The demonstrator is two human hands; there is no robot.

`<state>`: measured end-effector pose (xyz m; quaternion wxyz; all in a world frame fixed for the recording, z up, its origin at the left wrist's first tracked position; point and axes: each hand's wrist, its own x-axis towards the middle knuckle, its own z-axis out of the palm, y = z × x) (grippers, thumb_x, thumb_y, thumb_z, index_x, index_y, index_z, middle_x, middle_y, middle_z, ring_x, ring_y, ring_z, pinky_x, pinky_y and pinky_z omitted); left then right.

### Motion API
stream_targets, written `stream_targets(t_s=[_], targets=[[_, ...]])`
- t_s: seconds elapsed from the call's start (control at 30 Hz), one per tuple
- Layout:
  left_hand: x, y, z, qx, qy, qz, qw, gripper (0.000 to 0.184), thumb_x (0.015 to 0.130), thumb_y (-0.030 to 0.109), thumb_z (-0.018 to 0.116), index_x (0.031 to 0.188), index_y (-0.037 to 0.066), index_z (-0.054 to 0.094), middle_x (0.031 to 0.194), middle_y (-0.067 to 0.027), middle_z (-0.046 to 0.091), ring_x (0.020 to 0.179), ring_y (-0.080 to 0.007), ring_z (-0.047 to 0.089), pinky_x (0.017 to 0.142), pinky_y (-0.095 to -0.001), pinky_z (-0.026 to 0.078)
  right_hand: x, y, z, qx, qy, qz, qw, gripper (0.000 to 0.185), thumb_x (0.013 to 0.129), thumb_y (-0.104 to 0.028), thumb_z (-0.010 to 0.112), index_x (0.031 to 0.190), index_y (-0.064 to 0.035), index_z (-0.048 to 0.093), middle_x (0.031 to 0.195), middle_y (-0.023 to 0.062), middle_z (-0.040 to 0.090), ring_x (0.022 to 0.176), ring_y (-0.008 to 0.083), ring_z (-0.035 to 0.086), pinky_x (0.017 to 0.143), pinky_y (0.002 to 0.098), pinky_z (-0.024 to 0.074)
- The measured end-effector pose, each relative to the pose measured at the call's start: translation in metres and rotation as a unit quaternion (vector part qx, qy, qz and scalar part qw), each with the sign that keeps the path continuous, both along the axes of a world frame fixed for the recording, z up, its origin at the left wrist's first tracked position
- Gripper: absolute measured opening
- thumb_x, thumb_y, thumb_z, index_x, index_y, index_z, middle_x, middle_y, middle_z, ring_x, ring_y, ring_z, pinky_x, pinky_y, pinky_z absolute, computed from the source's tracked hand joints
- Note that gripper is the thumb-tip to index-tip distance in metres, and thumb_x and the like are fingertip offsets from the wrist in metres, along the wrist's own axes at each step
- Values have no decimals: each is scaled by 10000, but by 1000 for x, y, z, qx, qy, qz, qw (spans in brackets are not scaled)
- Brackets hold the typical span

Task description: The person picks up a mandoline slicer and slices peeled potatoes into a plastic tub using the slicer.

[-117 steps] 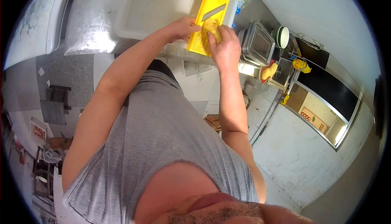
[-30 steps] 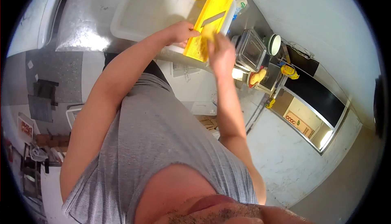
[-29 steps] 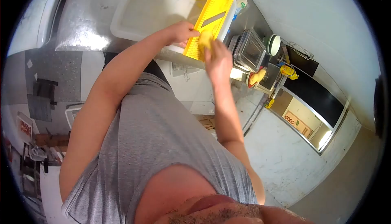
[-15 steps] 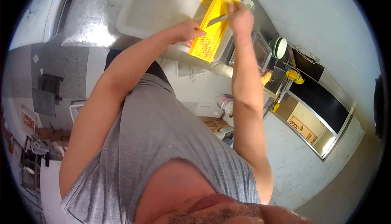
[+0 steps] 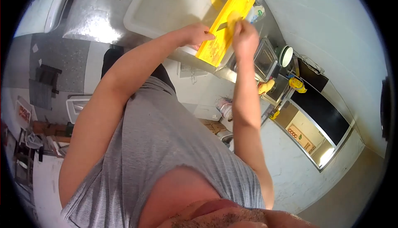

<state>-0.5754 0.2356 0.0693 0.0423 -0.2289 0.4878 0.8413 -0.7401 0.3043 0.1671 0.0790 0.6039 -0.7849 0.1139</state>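
A long yellow mandoline slicer [image 5: 212, 52] with a slanted metal blade lies tilted over a large white tub [image 5: 143, 14]. My left hand [image 5: 196, 36] is closed on its left edge, thumb on top and fingers underneath. On the slicer's face, just by the blade, my right hand [image 5: 245, 38] is closed around a pale yellow piece [image 5: 235, 19] of food. That piece is blurred, so its kind is unclear. Inside the tub, past the slicer, a flat yellow piece [image 5: 216, 3] is visible.
The tub stands on a shiny metal counter [image 5: 93, 19]. Clear plastic containers [image 5: 265, 60] and a green-rimmed white bowl [image 5: 285, 56] sit right of the slicer. A yellow-labelled container [image 5: 297, 84] is near the wall opening. A paint-style bucket [image 5: 225, 107] stands lower down.
My right hand has slid down along the slicer toward me, taking the yellow piece closer to the blade. My left hand keeps its hold. The whole view has shifted slightly.
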Motion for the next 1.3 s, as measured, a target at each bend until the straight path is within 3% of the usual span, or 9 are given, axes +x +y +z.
stream_targets(t_s=[0.1, 0.2, 0.3, 0.4, 0.47, 0.9, 1.07, 1.23, 1.3], targets=[[-5, 0, -4, 5, -18, 2, 1000, 408, 959, 333, 583, 1147, -28, 621, 911, -107, 662, 725, -171, 634, 665, -317, 551, -38, -43, -6, 24, 0, -84, 996, 250, 905, -304, 600, 926, -93, 733, 867, 187, 698, 797, 409, 669, 717, 486, 544], [-6, 1, -5, -2, -14, -11, 1000, 412, 958, 338, 588, 1153, -24, 620, 915, -103, 659, 730, -165, 633, 661, -310, 549, -33, -31, -6, 17, -6, -76, 997, 244, 892, -296, 619, 932, -85, 735, 847, 185, 699, 789, 403, 671, 712, 477, 546], [-4, -3, -1, 8, -3, -16, 1000, 409, 962, 337, 585, 1158, -21, 616, 915, -98, 654, 749, -161, 633, 677, -307, 551, 17, 19, 10, -7, -32, 16, 999, 146, 886, -129, 644, 942, -5, 695, 868, 208, 679, 785, 409, 650, 692, 454, 525], [0, -3, 1, 21, -3, -8, 1000, 397, 966, 334, 582, 1149, -16, 617, 912, -92, 650, 765, -154, 631, 696, -301, 554, 65, 72, 13, 38, -17, -26, 999, 199, 859, -112, 695, 1024, -3, 717, 1075, 180, 695, 946, 357, 651, 868, 419, 512], [-2, -1, -2, 20, 0, -6, 1000, 386, 968, 330, 581, 1143, -12, 620, 916, -89, 649, 772, -150, 631, 707, -299, 557, 78, 93, 9, 32, -13, -42, 998, 240, 848, -137, 699, 1060, -26, 719, 1111, 142, 687, 949, 332, 627, 855, 401, 510], [-2, -3, -5, 25, 3, -13, 1000, 373, 970, 317, 577, 1150, -7, 619, 898, -78, 645, 744, -142, 633, 691, -296, 556, 70, 73, 8, 44, -3, -48, 998, 181, 846, -114, 692, 996, -21, 728, 1084, 155, 692, 948, 339, 633, 864, 403, 507], [1, -2, 6, 9, -9, -1, 1000, 386, 970, 325, 567, 1157, -8, 623, 859, -83, 649, 681, -142, 616, 647, -289, 536, -13, -13, -6, -10, -12, -1, 1000, 172, 862, -159, 640, 911, -18, 723, 839, 192, 690, 744, 403, 659, 679, 478, 533], [-3, -4, 3, -10, -23, -19, 999, 399, 961, 329, 578, 1154, -17, 622, 865, -92, 654, 675, -141, 606, 634, -300, 527, -35, -46, -6, 15, -16, -79, 997, 232, 882, -242, 618, 905, -39, 728, 867, 184, 695, 792, 396, 665, 705, 465, 538], [-2, -1, 2, -2, -10, 0, 1000, 383, 960, 315, 577, 1149, -14, 626, 869, -91, 659, 689, -141, 603, 632, -305, 520, -9, -13, 0, 3, -13, -31, 999, 170, 870, -174, 633, 878, -26, 715, 841, 187, 687, 759, 395, 658, 669, 459, 531]])
